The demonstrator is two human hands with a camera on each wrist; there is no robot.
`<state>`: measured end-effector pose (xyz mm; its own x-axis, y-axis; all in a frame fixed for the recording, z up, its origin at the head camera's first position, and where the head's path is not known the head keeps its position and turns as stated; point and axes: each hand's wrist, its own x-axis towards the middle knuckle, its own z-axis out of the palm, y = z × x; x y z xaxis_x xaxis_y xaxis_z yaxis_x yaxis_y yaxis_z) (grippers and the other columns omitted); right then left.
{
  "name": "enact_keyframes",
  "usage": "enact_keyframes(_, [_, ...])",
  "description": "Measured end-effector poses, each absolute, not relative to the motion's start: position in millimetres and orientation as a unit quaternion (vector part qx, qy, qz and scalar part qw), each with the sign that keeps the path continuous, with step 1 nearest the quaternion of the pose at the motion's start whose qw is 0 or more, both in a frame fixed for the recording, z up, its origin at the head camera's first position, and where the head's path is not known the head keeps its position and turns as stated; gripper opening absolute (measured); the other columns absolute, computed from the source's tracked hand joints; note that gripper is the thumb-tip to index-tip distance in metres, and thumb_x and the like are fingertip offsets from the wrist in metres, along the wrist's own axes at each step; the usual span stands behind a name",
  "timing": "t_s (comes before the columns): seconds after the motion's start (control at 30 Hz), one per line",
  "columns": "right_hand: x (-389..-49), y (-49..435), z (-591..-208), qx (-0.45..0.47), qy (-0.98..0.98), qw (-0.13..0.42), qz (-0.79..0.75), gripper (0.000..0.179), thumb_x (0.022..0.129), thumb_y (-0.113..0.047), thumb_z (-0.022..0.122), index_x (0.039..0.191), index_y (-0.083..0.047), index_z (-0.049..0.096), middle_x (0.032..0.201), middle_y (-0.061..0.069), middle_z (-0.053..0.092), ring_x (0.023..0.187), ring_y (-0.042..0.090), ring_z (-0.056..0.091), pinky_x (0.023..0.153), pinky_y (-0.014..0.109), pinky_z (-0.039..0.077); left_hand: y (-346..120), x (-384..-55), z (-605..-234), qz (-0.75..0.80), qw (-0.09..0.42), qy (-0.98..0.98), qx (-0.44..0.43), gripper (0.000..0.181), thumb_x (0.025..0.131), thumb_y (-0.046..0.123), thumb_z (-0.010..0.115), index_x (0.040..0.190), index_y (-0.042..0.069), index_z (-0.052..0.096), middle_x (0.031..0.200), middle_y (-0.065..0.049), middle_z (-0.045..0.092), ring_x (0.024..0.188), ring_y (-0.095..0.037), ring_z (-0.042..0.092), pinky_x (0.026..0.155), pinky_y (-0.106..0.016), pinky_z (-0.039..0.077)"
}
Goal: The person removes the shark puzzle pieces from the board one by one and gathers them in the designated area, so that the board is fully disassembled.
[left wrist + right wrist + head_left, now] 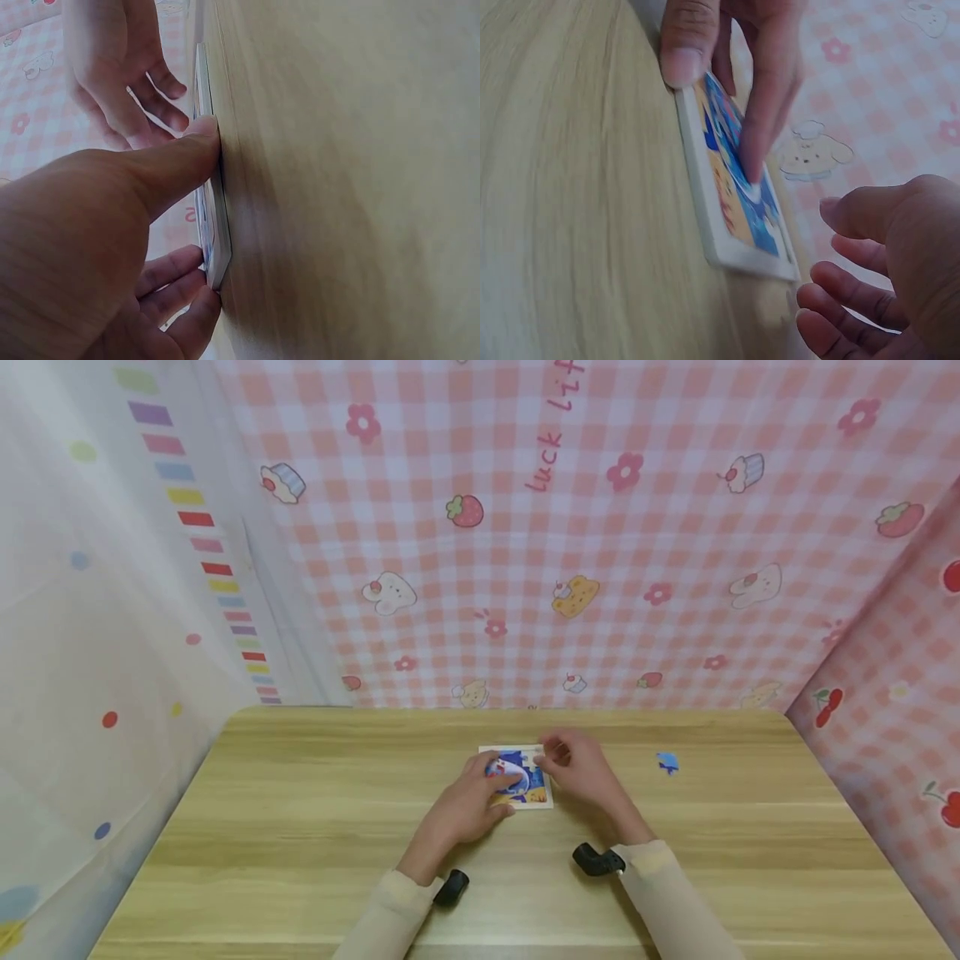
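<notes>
A small square jigsaw puzzle (537, 794) in a white frame lies on the table, with a blue sea picture and a pale patch near its upper right. My left hand (467, 802) holds it at the left side, thumb at the near edge and one finger pressed on the picture. In the right wrist view that finger (755, 142) lies across the printed surface. My right hand (583, 770) hovers by the puzzle's upper right corner. Its fingers (847, 289) are loosely bent, with nothing seen between them.
A loose blue puzzle piece (667, 763) lies on the wooden table (300, 827), right of the right hand. Behind the table hangs a pink checked cloth (510, 560). Black wrist devices (598, 860) sit at both cuffs.
</notes>
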<state>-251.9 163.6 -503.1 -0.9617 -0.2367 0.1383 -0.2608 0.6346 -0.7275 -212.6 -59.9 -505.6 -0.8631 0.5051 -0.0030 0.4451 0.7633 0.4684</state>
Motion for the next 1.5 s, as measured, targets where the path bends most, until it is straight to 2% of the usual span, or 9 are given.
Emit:
enact_keyframes(0.27, [-258.2,147.4,-513.2,0.122,-0.915,0.015,0.384,0.023,0.091,-0.017,0.077,0.111,-0.007,0.072,0.103,0.009,0.071,0.090,0.020,0.062,0.082,0.035,0.054,-60.3,-212.9,-503.9,0.228,0.062,0.937,0.257,0.049,0.098,0.032,0.069,0.145,0.021,0.060,0.162,-0.016,0.034,0.149,-0.035,0.032,0.106,-0.053,0.053])
enact_keyframes(0.67, [-257.1,131.0,-517.4,0.077,-0.944,0.043,0.317,0.019,0.088,-0.028,0.081,0.097,-0.012,0.074,0.097,0.006,0.068,0.089,0.021,0.059,0.083,0.039,0.051,-60.7,-212.8,-504.0,0.208,0.048,0.943,0.255,0.051,0.097,0.037,0.070,0.145,0.025,0.060,0.156,-0.015,0.040,0.140,-0.031,0.040,0.093,-0.048,0.059])
enact_keyframes(0.97, [-253.1,127.7,-515.4,0.061,-0.951,0.042,0.300,0.020,0.089,-0.031,0.079,0.096,-0.013,0.072,0.101,0.006,0.066,0.097,0.024,0.059,0.086,0.043,0.051,-59.6,-212.5,-503.5,0.206,0.041,0.944,0.254,0.050,0.097,0.037,0.071,0.144,0.024,0.062,0.155,-0.017,0.042,0.140,-0.032,0.041,0.092,-0.050,0.059])
enact_keyframes(1.1, [-252.0,127.9,-517.8,0.059,-0.944,0.055,0.320,0.018,0.089,-0.028,0.080,0.094,-0.013,0.071,0.099,0.006,0.068,0.094,0.023,0.058,0.082,0.040,0.048,-59.7,-211.7,-503.0,0.209,0.043,0.944,0.253,0.049,0.097,0.036,0.072,0.144,0.023,0.062,0.154,-0.017,0.041,0.140,-0.032,0.041,0.091,-0.049,0.059])
enact_keyframes(1.3, [-251.8,127.0,-519.3,0.040,-0.914,0.066,0.398,0.013,0.088,-0.021,0.082,0.088,-0.012,0.072,0.081,0.004,0.067,0.080,0.020,0.053,0.074,0.032,0.040,-59.4,-212.7,-503.8,0.207,0.048,0.945,0.248,0.049,0.097,0.037,0.070,0.144,0.025,0.061,0.157,-0.016,0.039,0.142,-0.032,0.040,0.093,-0.050,0.059])
enact_keyframes(1.5, [-255.2,128.2,-521.5,0.047,-0.889,0.053,0.452,0.012,0.090,-0.014,0.079,0.100,-0.010,0.076,0.085,0.003,0.071,0.077,0.014,0.058,0.070,0.025,0.047,-59.4,-213.7,-505.2,0.205,0.047,0.945,0.251,0.049,0.098,0.037,0.070,0.145,0.026,0.061,0.156,-0.017,0.040,0.141,-0.031,0.041,0.093,-0.049,0.058])
